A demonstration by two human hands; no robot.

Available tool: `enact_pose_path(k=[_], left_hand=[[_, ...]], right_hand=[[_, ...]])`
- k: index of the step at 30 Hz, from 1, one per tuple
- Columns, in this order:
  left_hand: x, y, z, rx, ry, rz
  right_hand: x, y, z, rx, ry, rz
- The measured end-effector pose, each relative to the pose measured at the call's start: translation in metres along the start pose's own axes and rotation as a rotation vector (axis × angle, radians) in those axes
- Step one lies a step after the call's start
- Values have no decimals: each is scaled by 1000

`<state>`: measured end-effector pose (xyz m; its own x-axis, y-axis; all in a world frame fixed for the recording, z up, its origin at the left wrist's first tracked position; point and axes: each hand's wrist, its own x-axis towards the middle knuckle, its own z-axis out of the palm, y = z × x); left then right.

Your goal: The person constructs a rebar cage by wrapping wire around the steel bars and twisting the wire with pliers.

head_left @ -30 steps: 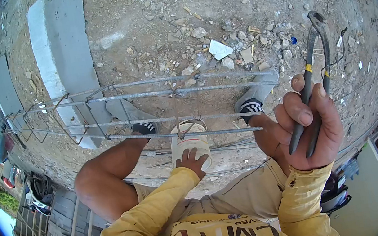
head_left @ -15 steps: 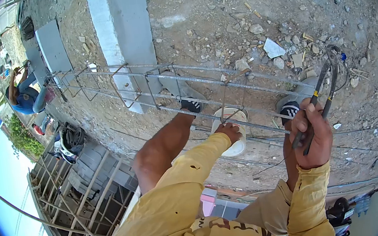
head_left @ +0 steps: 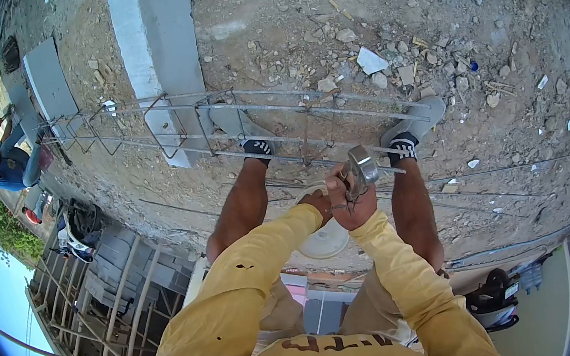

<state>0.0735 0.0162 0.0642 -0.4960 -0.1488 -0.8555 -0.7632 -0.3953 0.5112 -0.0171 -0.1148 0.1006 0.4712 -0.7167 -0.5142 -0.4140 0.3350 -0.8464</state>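
Note:
My right hand (head_left: 355,205) is closed around a shiny round metal object (head_left: 362,165), with thin dark strands by its fingers. Right beside it, my left hand (head_left: 319,204) is over the white bucket (head_left: 324,243); its fingers are mostly hidden. A long cage of steel bars (head_left: 253,101) with square ties crosses over my feet, just beyond both hands. The pincers are not visible.
A concrete block (head_left: 170,42) lies beyond the cage, with a grey slab (head_left: 50,79) farther left. Another person (head_left: 9,160) crouches at the cage's far left end. Rubble and a white tile piece (head_left: 371,61) lie ahead; loose bars cross the ground at right.
My right hand has moved left and down beside my left hand; the pincers it held no longer show and a round metal object does. My left hand remains by the bucket. The view has shifted.

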Motion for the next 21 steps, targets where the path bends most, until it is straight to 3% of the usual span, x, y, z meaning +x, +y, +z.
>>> enact_pose_path(k=[3, 7, 8, 11, 12, 14, 15, 16, 19, 20, 21], left_hand=[[-4, -5, 51, -15, -55, 39], [-34, 11, 42, 28, -141, 138], [-44, 12, 43, 0, -121, 168], [-68, 14, 45, 4, -66, 222], [-74, 12, 47, 8, -53, 245], [-89, 2, 52, 23, -31, 287], [-100, -4, 48, 22, -8, 298], [-116, -8, 48, 12, 8, 306], [-148, -34, 47, 117, 5, 301], [-155, -42, 47, 170, -4, 290], [-168, -48, 43, 192, -30, 285]], right_hand=[[11, -9, 24, -451, -219, 600], [19, -42, 24, -429, -195, 576], [15, -46, 27, -377, -128, 486], [14, -41, 45, -556, -39, 634], [11, 2, 52, -582, -111, 749], [0, 46, 52, -631, -47, 583], [4, 33, 54, -653, -19, 500], [2, 15, 55, -508, 142, 586], [-5, -22, 85, -225, 323, 621], [-7, -27, 98, -102, 329, 614], [-5, -36, 105, -189, 257, 701]])
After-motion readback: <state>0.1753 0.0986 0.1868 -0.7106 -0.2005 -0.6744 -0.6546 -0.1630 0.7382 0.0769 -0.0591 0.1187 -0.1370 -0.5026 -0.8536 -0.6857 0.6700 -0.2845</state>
